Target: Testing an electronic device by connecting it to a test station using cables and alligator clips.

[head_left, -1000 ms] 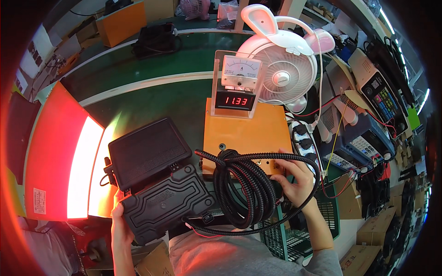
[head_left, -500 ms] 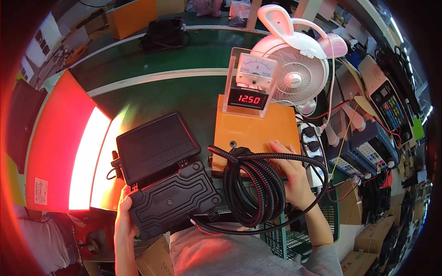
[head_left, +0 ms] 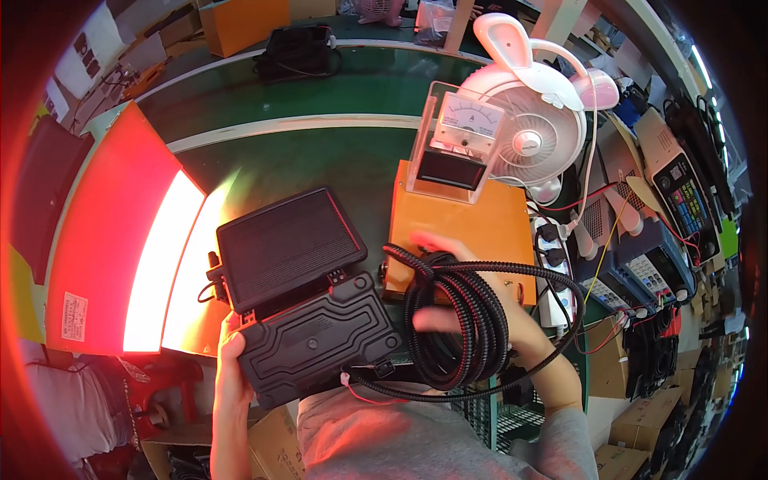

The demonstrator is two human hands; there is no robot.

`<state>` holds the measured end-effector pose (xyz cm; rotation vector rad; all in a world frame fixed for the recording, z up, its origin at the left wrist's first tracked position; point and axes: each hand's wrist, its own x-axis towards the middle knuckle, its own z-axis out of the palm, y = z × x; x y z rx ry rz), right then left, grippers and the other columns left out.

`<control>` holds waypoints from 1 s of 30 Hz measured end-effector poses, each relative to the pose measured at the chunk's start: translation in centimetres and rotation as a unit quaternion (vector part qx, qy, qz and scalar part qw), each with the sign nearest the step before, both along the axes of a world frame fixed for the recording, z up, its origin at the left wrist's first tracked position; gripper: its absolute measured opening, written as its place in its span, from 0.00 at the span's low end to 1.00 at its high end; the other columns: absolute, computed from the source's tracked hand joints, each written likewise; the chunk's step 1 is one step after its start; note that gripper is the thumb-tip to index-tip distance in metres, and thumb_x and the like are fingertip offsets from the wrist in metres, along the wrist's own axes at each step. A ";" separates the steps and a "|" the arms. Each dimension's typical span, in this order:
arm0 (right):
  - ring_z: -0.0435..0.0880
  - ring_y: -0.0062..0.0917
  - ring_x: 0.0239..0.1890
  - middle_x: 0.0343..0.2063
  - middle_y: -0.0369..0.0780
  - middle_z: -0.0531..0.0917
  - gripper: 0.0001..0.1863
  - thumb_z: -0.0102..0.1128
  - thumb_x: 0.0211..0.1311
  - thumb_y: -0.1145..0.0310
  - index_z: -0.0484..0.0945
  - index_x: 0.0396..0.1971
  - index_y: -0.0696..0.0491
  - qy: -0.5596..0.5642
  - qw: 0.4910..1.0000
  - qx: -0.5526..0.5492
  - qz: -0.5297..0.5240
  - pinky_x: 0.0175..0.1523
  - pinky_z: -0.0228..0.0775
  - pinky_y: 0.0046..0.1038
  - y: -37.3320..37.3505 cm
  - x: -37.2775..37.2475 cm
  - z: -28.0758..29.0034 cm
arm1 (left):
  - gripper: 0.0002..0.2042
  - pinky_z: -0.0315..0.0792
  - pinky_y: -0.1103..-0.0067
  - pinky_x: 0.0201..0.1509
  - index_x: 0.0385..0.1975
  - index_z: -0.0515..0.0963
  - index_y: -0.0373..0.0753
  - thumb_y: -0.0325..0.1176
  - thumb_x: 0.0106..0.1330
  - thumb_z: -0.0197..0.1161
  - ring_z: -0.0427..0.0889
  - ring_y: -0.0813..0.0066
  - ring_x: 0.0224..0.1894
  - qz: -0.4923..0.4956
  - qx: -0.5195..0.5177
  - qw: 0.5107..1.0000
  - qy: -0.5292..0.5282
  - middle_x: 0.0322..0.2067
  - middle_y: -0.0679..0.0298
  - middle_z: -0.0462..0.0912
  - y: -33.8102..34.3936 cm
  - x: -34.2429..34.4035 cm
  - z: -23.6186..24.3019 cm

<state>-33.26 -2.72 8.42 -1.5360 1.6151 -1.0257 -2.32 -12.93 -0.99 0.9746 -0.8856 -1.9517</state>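
My left hand (head_left: 230, 376) grips the lower left corner of a black ribbed device (head_left: 320, 340). A flat black panel (head_left: 288, 246) is hinged to its top edge. A coil of black corrugated cable (head_left: 460, 320) runs from the device and hangs around my right hand (head_left: 488, 316), which reaches through the loops. My right fingertips touch the front of an orange box (head_left: 472, 228). On top of the orange box stands a clear-cased meter (head_left: 460, 140) with a dial above a dark digital display.
A white desk fan (head_left: 532, 132) with pink rabbit ears stands behind the box. A white power strip (head_left: 552, 264), red and yellow wires and bench instruments (head_left: 640, 248) crowd the right side. A glowing red and white panel (head_left: 120, 248) lies at left.
The meter's digital display showed red digits before and is dark now. My right hand has slid left along the orange box's front with the coil. The device is tilted a little further.
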 end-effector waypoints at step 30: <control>0.76 0.24 0.41 0.39 0.43 0.76 0.22 0.59 0.50 0.77 0.65 0.46 0.53 0.027 0.987 -0.155 -0.044 0.47 0.70 0.28 -3.7 1.7 -1.2 | 0.35 0.65 0.66 0.60 0.58 0.61 0.32 0.55 0.59 0.53 0.71 0.59 0.56 0.297 -0.053 0.942 0.148 0.55 0.52 0.69 0.4 4.8 -2.1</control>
